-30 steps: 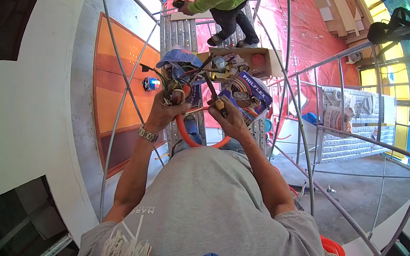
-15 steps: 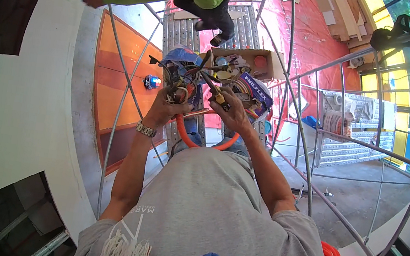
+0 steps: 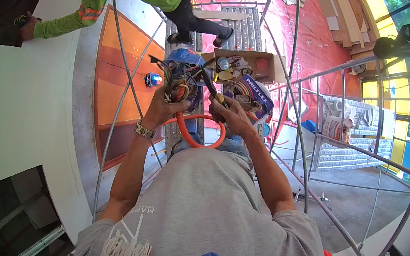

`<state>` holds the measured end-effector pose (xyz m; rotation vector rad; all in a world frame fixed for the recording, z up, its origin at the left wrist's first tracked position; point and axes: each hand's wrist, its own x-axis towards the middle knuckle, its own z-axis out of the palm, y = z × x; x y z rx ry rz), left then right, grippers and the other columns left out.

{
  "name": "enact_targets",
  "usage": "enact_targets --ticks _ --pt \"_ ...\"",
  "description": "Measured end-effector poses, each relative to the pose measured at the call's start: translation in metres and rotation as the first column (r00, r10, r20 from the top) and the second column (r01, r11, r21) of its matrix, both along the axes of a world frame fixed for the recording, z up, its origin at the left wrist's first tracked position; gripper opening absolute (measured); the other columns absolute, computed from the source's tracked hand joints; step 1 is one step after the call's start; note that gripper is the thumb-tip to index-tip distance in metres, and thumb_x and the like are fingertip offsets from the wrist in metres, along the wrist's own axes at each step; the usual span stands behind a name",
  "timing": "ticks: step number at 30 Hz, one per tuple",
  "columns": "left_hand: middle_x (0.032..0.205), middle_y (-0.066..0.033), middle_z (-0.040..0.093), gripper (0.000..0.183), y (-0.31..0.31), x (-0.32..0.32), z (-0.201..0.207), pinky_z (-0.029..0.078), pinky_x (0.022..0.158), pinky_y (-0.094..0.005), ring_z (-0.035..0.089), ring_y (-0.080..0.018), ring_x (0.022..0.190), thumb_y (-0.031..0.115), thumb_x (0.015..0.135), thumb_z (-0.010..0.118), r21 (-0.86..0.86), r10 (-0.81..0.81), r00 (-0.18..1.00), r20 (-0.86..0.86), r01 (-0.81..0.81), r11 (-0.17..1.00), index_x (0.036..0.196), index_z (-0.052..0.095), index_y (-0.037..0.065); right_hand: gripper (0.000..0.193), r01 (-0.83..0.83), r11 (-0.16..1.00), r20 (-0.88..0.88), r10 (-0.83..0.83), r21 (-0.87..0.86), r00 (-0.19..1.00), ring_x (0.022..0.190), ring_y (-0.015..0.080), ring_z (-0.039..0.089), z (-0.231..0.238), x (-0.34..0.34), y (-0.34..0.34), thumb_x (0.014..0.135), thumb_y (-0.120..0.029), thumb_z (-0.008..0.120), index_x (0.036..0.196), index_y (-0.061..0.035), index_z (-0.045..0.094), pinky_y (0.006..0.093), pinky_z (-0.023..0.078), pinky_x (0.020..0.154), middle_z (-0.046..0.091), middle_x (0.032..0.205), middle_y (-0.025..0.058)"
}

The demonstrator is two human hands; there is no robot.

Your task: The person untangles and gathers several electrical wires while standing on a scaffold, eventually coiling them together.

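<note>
My left hand (image 3: pixel 161 106) is closed around a bundle of dark wires (image 3: pixel 173 82) at the end of an orange corrugated conduit (image 3: pixel 193 142). The conduit loops down in front of my shirt and back up beneath my right hand. A pair of pliers (image 3: pixel 210 84), dark with a yellowish part at the grip, is held in my right hand (image 3: pixel 233 115). Its dark far end points up and left, close to the wires. Whether it touches them I cannot tell. My fingers hide part of the handles.
Beyond my hands, an open cardboard box (image 3: pixel 277 67) holds assorted items beside a purple printed package (image 3: pixel 257 96) on perforated metal planks (image 3: pixel 239 24). Scaffold tubes (image 3: pixel 298 126) cross both sides. A co-worker in a green sleeve (image 3: pixel 66 25) reaches to a dark wall opening (image 3: pixel 5 26).
The co-worker has moved left, the outstretched hand now at the wall opening. My right hand has turned the pliers slightly, and the conduit loop looks narrower. My left hand keeps its grip.
</note>
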<state>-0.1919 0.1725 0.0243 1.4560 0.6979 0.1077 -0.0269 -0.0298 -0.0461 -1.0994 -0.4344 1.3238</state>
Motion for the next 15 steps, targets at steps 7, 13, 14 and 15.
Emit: enact_targets --ticks 7,13,14,15 --pt "0.079 0.0017 0.064 0.058 -0.015 -0.016 -0.017 0.051 0.055 -0.0238 0.063 -0.0068 0.067 0.004 0.080 0.086 0.276 0.039 0.981 0.191 -0.092 0.957 0.129 0.055 0.005 0.022 0.116 0.991 0.285 -0.092 -0.069 0.954 0.067 0.0112 0.053 -0.009 -0.042 0.002 0.104 -0.027 0.064 0.101 -0.0057 0.062 0.0308 0.043 0.059 0.054 0.079 -0.0011" --pt "0.078 0.0013 0.064 0.048 -0.016 -0.031 -0.015 0.045 0.048 -0.0226 0.056 -0.0063 0.056 0.004 0.078 0.087 -0.020 0.051 0.998 0.047 -0.050 0.999 0.119 0.060 0.007 0.022 0.194 0.960 0.847 -0.271 0.202 0.457 0.070 0.0216 0.051 0.002 -0.043 0.014 0.095 -0.017 0.075 0.100 0.0015 0.063 0.0385 0.043 0.063 0.052 0.081 0.0121" --pt "0.076 0.0010 0.065 0.042 -0.016 -0.032 -0.016 0.044 0.046 -0.0225 0.055 -0.0067 0.053 0.004 0.078 0.086 -0.067 0.071 0.997 0.036 -0.069 0.995 0.113 0.062 0.007 0.022 0.191 0.958 0.844 -0.278 0.212 0.459 0.069 0.0213 0.050 0.002 -0.044 0.014 0.096 -0.017 0.074 0.099 0.0015 0.063 0.0379 0.042 0.063 0.052 0.082 0.0117" --pt "0.074 0.0006 0.065 0.036 -0.017 -0.033 -0.018 0.043 0.045 -0.0224 0.054 -0.0072 0.051 0.003 0.078 0.086 -0.106 0.099 0.995 0.014 -0.097 0.990 0.106 0.063 0.007 0.021 0.186 0.957 0.841 -0.286 0.224 0.460 0.068 0.0210 0.048 0.002 -0.045 0.014 0.096 -0.016 0.074 0.097 0.0014 0.062 0.0373 0.041 0.063 0.052 0.082 0.0114"
